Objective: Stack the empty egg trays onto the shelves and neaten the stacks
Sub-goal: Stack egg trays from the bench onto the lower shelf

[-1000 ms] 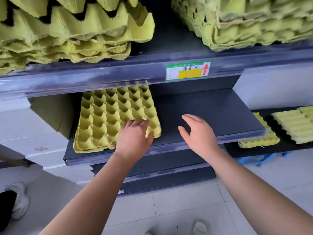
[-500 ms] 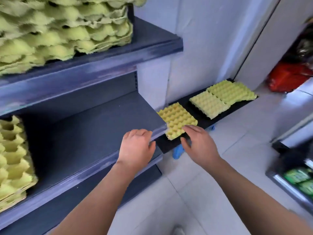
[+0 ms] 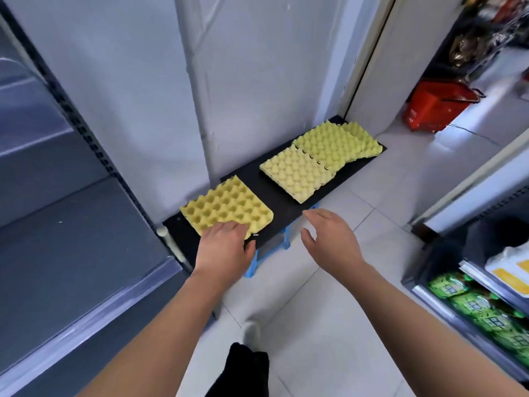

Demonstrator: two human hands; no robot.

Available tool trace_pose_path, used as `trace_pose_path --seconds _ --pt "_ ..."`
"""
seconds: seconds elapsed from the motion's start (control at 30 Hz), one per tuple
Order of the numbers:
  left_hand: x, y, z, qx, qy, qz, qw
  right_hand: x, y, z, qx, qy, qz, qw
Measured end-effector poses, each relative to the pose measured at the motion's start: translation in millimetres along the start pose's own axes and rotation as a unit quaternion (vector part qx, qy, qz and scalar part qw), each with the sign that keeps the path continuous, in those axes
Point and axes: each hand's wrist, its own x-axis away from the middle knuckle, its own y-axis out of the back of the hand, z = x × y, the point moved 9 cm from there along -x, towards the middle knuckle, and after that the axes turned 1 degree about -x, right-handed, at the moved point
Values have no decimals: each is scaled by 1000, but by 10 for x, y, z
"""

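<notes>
Both hands have moved off the grey shelf [image 3: 71, 239] to the low black board [image 3: 282, 196] beside it. Nearest egg tray [image 3: 226, 204] lies at the board's near end; middle stack [image 3: 297, 174] and far stack [image 3: 335, 144] lie beyond. Left hand [image 3: 226, 250] rests flat-fingered on the nearest tray's corner; right hand [image 3: 332, 242] hovers released above the board's edge.

Low black board [image 3: 282, 196] bearing three yellow egg-tray piles [image 3: 229, 207]

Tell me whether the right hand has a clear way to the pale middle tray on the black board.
Probably yes: the right hand hovers open just short of the middle tray, with only bare black board between them.
</notes>
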Motion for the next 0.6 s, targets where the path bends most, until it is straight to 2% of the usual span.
trace_pose_path --seconds 0.37,0.6 --pt "-2065 -563 -224 -6 41 66 997 -1876 -261 -1115 -3 -33 39 999" --pt "-3121 -880 -593 -8 42 91 995 -2656 -324 -1989 -26 -57 55 997"
